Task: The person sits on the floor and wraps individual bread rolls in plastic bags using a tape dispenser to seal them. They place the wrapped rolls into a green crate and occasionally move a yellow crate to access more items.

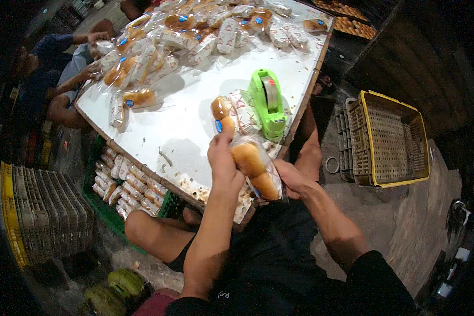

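Both my hands hold a bread roll in a clear plastic bag (254, 170) over the near corner of the white table (181, 118). My left hand (225, 160) grips its left side near the upper end, and my right hand (294, 177) grips its lower right side. Just beyond them lie more bagged rolls (243, 110), touching a green tape dispenser (268, 104) with a roll of tape in it. Two bagged rolls (139, 98) lie towards the table's left edge. A large heap of bagged bread (181, 35) covers the far side.
At the left, a person (51, 67) handles bagged bread. A green crate (98, 197) of packed bread stands below the table's left edge. Stacked crates (47, 213) and green coconuts or similar fruit (122, 288) are at lower left. A yellow-rimmed crate (395, 183) stands on the floor at right.
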`<state>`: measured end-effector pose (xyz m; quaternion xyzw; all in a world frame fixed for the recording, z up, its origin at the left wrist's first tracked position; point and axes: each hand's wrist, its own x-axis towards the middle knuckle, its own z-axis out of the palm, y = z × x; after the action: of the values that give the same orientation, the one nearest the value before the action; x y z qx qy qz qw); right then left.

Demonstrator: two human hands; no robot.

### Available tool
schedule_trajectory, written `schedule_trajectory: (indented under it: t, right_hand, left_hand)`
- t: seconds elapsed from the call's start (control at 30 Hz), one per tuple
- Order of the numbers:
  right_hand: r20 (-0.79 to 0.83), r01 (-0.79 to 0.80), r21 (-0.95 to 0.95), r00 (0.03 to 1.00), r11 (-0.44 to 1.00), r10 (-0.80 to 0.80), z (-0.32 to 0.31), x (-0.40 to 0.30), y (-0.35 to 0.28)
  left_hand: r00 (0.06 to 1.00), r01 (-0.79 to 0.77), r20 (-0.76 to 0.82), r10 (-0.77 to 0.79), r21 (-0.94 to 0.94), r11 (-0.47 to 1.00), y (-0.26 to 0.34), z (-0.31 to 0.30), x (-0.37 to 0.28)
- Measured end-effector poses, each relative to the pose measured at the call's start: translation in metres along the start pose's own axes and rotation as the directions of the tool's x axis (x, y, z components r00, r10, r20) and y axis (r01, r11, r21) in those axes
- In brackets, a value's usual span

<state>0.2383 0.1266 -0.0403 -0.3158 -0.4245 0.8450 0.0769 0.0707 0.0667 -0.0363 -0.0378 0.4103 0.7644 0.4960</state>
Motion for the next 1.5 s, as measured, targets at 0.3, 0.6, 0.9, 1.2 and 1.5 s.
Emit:
schedule_trajectory:
  t: [0.3, 0.6, 0.9, 1.2, 1.5]
  right_hand:
    - [-0.145, 0.098, -0.881, 0.876, 0.464, -0.459, 0.014, 0.001, -0.061]
    - [-0.867, -0.463, -0.336, -0.187, 0.820, -0.461, -0.332, -0.277, 0.066]
    - [-0.995, 0.100, 0.073, -0.059, 0.992, 0.079, -0.348, -0.251, 0.075]
    - [-0.916, 0.456, -0.206, 0.222, 0.866, -0.335, -0.136, -0.289, 0.096]
    - [-0.552, 0.620, -0.165, 0.586, 0.767, -0.593, 0.070, -0.085, -0.024]
  left_hand:
    - [0.830, -0.432, 0.028, 0.557, 0.663, 0.611, 0.040, -0.024, 0.003]
    - [0.985, -0.002, -0.023, 0.169, 0.989, 0.145, 0.040, -0.037, 0.093]
    - [0.906, -0.050, -0.110, 0.409, 0.931, 0.362, 0.113, -0.077, 0.090]
    - [0.901, -0.429, 0.415, -0.127, 0.895, -0.125, 0.100, -0.085, 0.028]
    - [0.555, -0.523, 0.363, -0.748, 0.852, 0.025, 0.025, -0.121, -0.034]
